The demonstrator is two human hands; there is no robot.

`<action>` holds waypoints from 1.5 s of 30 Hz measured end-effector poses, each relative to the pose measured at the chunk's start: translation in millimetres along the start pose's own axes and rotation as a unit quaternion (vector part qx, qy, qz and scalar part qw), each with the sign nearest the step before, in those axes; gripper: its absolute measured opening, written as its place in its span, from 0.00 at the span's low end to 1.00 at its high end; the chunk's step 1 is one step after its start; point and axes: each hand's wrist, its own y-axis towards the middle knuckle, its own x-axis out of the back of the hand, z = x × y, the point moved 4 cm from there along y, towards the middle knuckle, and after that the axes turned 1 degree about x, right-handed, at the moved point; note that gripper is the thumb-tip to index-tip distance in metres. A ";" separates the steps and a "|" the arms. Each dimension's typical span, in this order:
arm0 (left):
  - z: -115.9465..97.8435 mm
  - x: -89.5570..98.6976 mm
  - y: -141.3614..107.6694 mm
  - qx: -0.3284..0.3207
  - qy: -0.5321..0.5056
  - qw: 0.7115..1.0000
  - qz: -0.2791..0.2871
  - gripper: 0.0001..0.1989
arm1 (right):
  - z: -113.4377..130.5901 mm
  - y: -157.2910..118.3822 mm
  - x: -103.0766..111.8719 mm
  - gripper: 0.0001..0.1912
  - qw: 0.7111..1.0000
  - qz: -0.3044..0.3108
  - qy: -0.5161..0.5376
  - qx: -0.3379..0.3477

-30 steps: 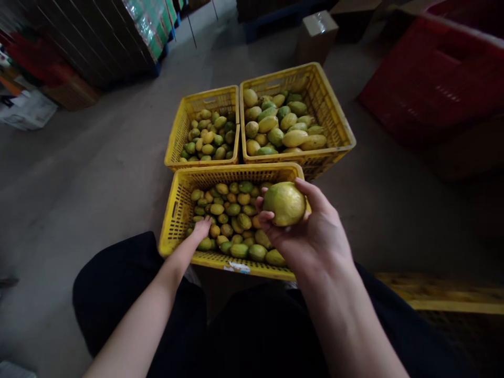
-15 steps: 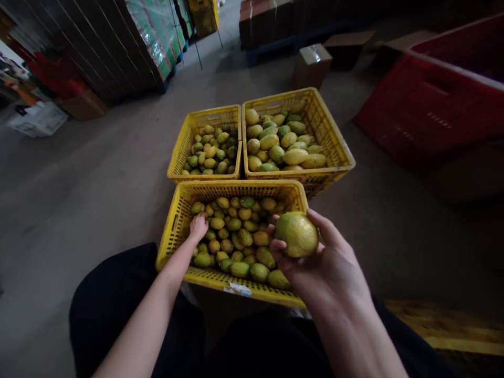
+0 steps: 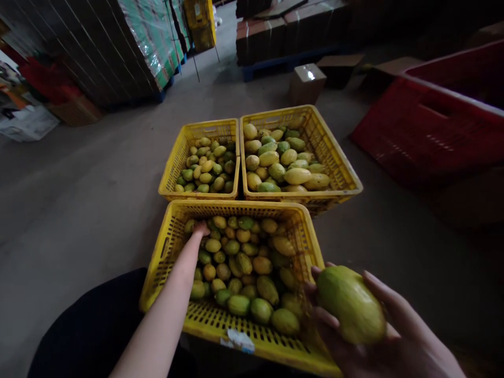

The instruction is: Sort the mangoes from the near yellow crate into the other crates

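My right hand [image 3: 378, 336] holds a large green-yellow fruit [image 3: 350, 304] in its curled fingers, just beyond the right front corner of the near yellow crate [image 3: 236, 207]. My left hand [image 3: 202, 229] reaches down among the fruits at the left back inside that crate. Its fingers are mostly hidden, so what they may hold does not show. Green, yellow and orange-tinged fruits [image 3: 244, 262] fill the crate's bottom. A torn white label [image 3: 240, 340] is stuck on its front rim.
Behind stand two more yellow crates of fruit, a left one [image 3: 208, 123] and a right one [image 3: 334, 147]. A large red crate [image 3: 425, 121] is at right. Cardboard boxes [image 3: 307, 84] and wrapped stacks [image 3: 147, 42] stand farther back.
My right hand has moved right and lower with its fruit, away from above the near crate. My left hand has shifted slightly within the crate. The crates appear lower and larger as the view moved.
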 end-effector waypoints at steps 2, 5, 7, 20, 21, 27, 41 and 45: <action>1.2 -2.0 5.5 0.036 0.004 0.999 -0.011 0.21 | 1.8 2.1 -4.3 0.15 1.000 -0.011 -0.010 -0.006; -0.3 -4.7 9.3 0.056 -0.004 0.998 -0.032 0.21 | 0.7 5.1 -11.6 0.16 1.000 -0.006 -0.008 -0.016; -1.8 -6.9 9.2 0.055 0.006 0.998 -0.035 0.21 | -1.4 6.8 -14.8 0.16 1.000 0.006 -0.001 -0.024; -1.8 3.6 -15.1 -0.018 0.134 0.988 -0.070 0.23 | -8.5 10.7 -19.5 0.09 0.995 0.098 0.013 0.006; -1.6 6.9 -17.7 -0.024 0.139 0.987 -0.072 0.23 | -8.8 9.2 -20.7 0.09 0.995 0.103 0.012 0.008; 6.1 32.9 -44.9 -0.065 0.125 0.987 -0.082 0.27 | -11.5 -6.4 -32.1 0.09 0.991 0.129 0.008 0.026; -21.3 166.6 -241.2 -0.257 -0.479 0.833 -0.104 0.27 | -76.5 -29.9 -65.7 0.06 0.953 0.287 -0.089 0.039; -34.7 170.9 -306.7 -0.296 -0.594 0.743 -0.090 0.26 | -105.0 -40.1 -63.7 0.05 0.917 0.356 -0.168 0.062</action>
